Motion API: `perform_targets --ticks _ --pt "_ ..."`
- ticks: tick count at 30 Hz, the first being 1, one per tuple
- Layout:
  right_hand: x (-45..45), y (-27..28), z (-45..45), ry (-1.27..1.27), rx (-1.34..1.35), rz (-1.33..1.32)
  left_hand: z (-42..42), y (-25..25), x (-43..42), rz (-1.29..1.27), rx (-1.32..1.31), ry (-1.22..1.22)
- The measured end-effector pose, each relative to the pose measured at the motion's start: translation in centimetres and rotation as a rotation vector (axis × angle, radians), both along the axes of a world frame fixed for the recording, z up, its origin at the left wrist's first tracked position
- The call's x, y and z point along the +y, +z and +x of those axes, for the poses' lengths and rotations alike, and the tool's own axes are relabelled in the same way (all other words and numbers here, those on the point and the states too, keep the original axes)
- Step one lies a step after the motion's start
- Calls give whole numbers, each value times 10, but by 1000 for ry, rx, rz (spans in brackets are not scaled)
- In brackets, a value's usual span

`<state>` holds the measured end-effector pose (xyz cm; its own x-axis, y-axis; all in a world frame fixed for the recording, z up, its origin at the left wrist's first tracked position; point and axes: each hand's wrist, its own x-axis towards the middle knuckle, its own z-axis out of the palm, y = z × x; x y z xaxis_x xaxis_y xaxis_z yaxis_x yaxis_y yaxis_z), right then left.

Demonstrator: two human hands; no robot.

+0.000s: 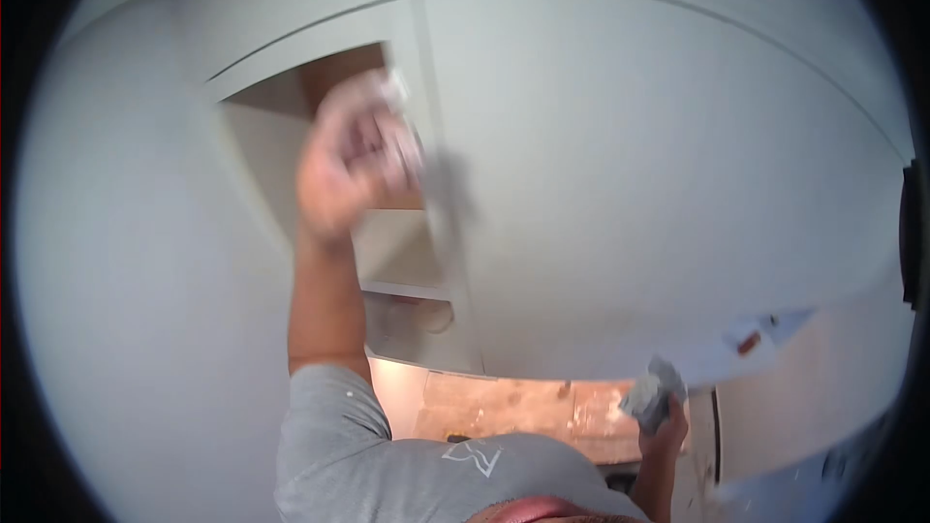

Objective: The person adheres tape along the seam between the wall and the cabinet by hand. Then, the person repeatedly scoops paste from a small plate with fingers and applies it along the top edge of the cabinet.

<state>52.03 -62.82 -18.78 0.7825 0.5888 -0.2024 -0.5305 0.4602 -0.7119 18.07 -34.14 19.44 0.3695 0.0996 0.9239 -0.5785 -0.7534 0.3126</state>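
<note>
My left hand (358, 150) is raised in front of the white panel's left edge, beside an open niche. Motion blurs it, but its fingers look curled, with whitish smears over them. Whatever they hold, if anything, is too blurred to name. Low on the right, my right hand (666, 431) grips a grey, rough-looking lump (651, 397); its exact kind does not show. The broad white panel (639, 165) fills the middle of the view, and the left hand's shadow falls on it.
Shelves (402, 247) are set into the opening behind my left forearm. A plain wall (116, 232) stands on the left. Below lies a brownish, stained floor (494, 407). A dark object (912, 232) sits at the far right edge.
</note>
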Motion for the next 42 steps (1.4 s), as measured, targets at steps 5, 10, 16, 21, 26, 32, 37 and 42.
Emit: perform_targets --ticks 5,10,16,21,26,32,37,42 --pt "7 8 -2 185 -70 4 -112 165 49 -105 -264 262" --pt "39 14 4 325 -113 144 -144 222 98 -263 -380 481" --pt "85 18 -3 336 -198 95 -183 246 189 -413 -297 522" --pt "92 19 -5 314 -211 63 -182 254 196 -460 -299 584" --pt "93 24 -9 329 -133 69 -174 259 185 -486 -173 583" --pt "105 15 -7 385 -332 77 -73 262 111 -415 -156 517" --pt "126 33 -25 377 -153 85 -95 236 142 -386 -220 659" --pt "119 6 -6 354 -483 -66 -156 234 181 -522 -434 552"
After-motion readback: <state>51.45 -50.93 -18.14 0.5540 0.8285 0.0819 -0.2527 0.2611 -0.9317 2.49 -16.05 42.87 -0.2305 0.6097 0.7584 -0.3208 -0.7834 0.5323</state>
